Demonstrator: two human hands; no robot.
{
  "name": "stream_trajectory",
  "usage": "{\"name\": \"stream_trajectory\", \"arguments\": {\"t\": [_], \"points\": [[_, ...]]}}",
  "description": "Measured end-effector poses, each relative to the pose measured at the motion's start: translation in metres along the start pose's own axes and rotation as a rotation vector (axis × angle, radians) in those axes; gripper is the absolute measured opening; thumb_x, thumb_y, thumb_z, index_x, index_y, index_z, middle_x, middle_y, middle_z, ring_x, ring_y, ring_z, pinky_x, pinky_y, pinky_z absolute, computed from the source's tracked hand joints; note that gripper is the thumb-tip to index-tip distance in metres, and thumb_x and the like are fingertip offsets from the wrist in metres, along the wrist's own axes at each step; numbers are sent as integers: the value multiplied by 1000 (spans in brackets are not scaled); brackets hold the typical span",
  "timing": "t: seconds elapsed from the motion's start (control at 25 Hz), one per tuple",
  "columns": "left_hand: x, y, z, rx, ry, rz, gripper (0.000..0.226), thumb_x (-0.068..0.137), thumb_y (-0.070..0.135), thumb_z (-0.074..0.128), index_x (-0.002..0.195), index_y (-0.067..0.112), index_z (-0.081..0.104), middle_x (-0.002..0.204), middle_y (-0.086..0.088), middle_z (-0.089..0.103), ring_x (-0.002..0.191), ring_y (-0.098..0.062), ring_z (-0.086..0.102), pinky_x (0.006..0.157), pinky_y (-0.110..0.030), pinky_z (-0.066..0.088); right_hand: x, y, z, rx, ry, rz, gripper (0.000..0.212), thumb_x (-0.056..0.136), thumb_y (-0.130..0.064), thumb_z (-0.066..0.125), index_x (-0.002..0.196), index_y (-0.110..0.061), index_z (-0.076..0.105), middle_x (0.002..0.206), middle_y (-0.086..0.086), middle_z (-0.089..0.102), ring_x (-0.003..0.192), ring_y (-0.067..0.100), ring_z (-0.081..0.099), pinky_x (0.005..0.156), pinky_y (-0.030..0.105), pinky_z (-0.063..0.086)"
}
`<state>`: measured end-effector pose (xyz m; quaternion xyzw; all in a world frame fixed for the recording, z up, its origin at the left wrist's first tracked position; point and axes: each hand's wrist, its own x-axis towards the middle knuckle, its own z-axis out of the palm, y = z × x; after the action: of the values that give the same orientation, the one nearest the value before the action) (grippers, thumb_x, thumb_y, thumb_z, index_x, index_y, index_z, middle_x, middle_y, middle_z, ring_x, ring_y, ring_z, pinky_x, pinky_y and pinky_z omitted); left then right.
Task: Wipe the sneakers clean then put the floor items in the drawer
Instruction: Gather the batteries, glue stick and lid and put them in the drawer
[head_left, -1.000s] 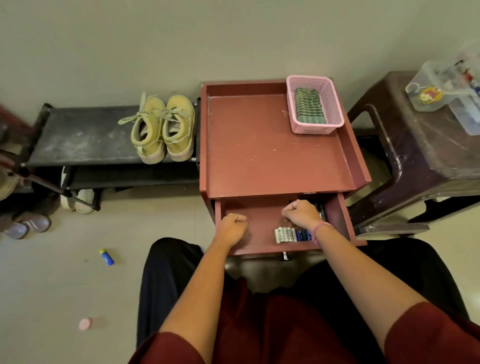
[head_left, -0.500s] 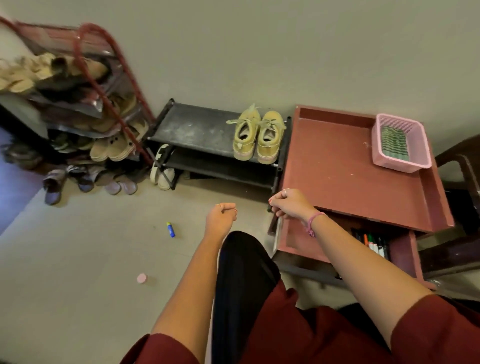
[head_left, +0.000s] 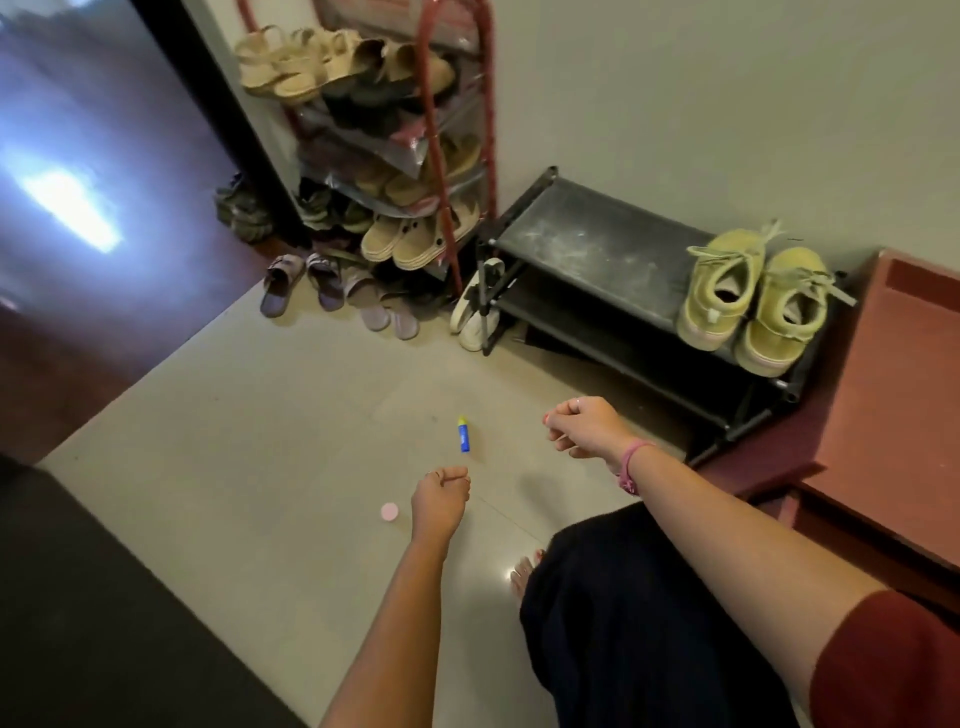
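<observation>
Floor (head_left: 249, 467): pale tile, bordered at the left by a dark mat (head_left: 78, 597) and a dark wooden area beyond.

Tall shoe rack (head_left: 395, 130): red frame, in the corner by the wall, shelves crowded with sandals and slippers; more slippers (head_left: 332, 291) lie on the floor at its foot.

Red cabinet (head_left: 893, 374): at the right edge, only partly in view; the drawer front is not clearly visible.

Low black rack (head_left: 597, 244): two tiers, against the wall, between the tall shoe rack and the red cabinet. Top shelf dusty. A white shoe (head_left: 475, 306) leans at its left leg.

Sneakers (head_left: 753, 301): yellow-green pair, side by side, upright on the right end of the low black rack's top shelf, laces loose, just beside the red cabinet.

Person: dark trousers, dark red sleeves, toes of one bare foot (head_left: 524, 569) showing on the tile.

Right hand (head_left: 584, 428): above the floor, fingers curled into a loose fist, holding nothing visible; a pink band on the wrist. It is near the blue tube, to that item's right, apart from it.

Left hand (head_left: 441, 501): above the floor, fingers curled inward, nothing visible in it; just beside the pink disc, not clearly touching.

Blue tube (head_left: 463, 435): small, yellow cap, lying on open tile between the two hands.

Pink disc (head_left: 389, 512): small, round, flat on the tile.
</observation>
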<state>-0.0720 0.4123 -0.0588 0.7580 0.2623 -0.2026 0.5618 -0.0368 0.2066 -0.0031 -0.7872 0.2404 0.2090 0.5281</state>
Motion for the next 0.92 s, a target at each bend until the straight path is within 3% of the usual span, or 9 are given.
{"name": "stream_trajectory", "arguments": {"t": [0.12,0.2,0.36,0.56,0.72,0.92], "points": [[24,-30,-27,-39,41,-69,19,93,5,52,106,8,64,86,3,62,87,-18,60,71,-22,46,32,-3,44,-114,-59,-6,11,91,-17,55,92,-11,64,82,2,65,71,12,59,64,24,47],[38,-48,-39,-49,71,-101,18,93,6,52,106,9,63,87,4,62,87,-17,60,66,-19,45,54,-4,67,-183,-112,-12,11,92,-14,51,91,-14,61,83,3,63,70,12,59,63,23,47],[77,-81,-54,-33,116,-122,15,94,12,54,104,16,64,98,2,63,97,-18,63,68,-20,45,109,-3,102,-314,-172,-21,25,91,-6,40,106,-18,55,91,4,58,73,13,60,58,21,44],[132,-127,-74,21,209,-184,22,93,13,52,108,19,66,106,0,66,96,-16,61,69,-22,42,174,9,152,-563,-270,-85,38,93,-5,35,125,-16,52,111,6,56,93,18,53,78,24,39],[156,-178,-74,78,284,-245,29,92,8,49,117,11,64,112,-3,61,100,-18,57,83,-26,42,207,37,192,-819,-394,-149,48,89,-2,35,135,-14,45,128,8,51,112,20,51,92,24,40],[193,-206,-68,170,291,-233,36,93,8,49,128,9,57,125,-10,52,110,-25,58,92,-31,45,247,59,225,-957,-446,-178,55,88,0,35,141,-16,37,137,9,38,120,24,49,101,30,39]]}}
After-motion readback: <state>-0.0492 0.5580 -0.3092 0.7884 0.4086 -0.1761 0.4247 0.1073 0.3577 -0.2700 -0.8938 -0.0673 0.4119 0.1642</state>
